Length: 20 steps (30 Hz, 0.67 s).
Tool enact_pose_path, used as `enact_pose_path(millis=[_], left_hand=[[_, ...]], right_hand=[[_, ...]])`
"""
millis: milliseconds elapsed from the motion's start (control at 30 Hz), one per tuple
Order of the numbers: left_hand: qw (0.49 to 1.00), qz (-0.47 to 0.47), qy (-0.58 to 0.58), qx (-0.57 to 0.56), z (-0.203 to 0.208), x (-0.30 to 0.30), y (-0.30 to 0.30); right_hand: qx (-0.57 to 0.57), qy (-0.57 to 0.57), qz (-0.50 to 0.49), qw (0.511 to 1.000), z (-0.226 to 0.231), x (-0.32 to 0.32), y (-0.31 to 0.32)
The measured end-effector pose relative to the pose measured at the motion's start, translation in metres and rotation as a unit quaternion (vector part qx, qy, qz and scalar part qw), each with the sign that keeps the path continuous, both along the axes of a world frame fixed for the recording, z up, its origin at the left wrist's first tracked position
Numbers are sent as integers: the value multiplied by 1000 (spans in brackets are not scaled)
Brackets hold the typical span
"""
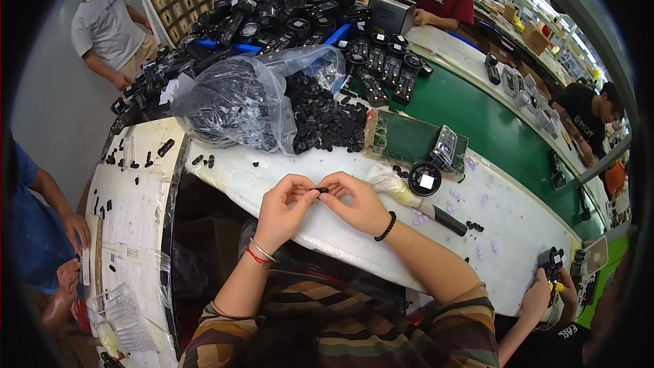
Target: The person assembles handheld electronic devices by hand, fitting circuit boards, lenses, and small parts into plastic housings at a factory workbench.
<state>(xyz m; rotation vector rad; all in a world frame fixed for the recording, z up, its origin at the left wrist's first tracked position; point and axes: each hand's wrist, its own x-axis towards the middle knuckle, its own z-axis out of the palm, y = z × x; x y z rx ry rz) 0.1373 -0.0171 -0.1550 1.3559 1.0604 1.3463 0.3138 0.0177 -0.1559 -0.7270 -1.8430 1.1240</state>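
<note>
Over the white worktable [293, 174], my left hand [283, 208] and my right hand [357, 206] meet fingertip to fingertip. Both pinch a small black part [321, 190], too small and too covered to name more exactly. Just beyond them spreads a heap of small black pieces [323, 119], spilling from a clear plastic bag [235, 102]. To the right of my right hand lie a white cloth-like bundle [392, 184] and a black-handled tool [449, 221]. A round black device with a white square label [426, 178] rests near them.
Black device housings [272, 24] are piled at the back left, with more on the green conveyor belt [470, 105]. A green-topped block [402, 138] stands mid-table. A co-worker's hands [545, 293] hold a device at right; another person's hands [71, 252] work at the left table.
</note>
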Motion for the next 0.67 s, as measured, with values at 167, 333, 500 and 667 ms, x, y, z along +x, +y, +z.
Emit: enact_pose_path(millis=[167,333,500,667], left_hand=[[993,16,109,43,6,-4,0],[936,67,297,178,13,-12,7],[872,90,362,316,17,-14,24],[847,79,401,340,21,-11,39]], right_hand=[[61,-51,-58,995,5,0,-4],[363,-231,-163,888,15,-1,-5],[408,-314,-203,833,23,7,1],[431,-315,-231,813,17,12,12]])
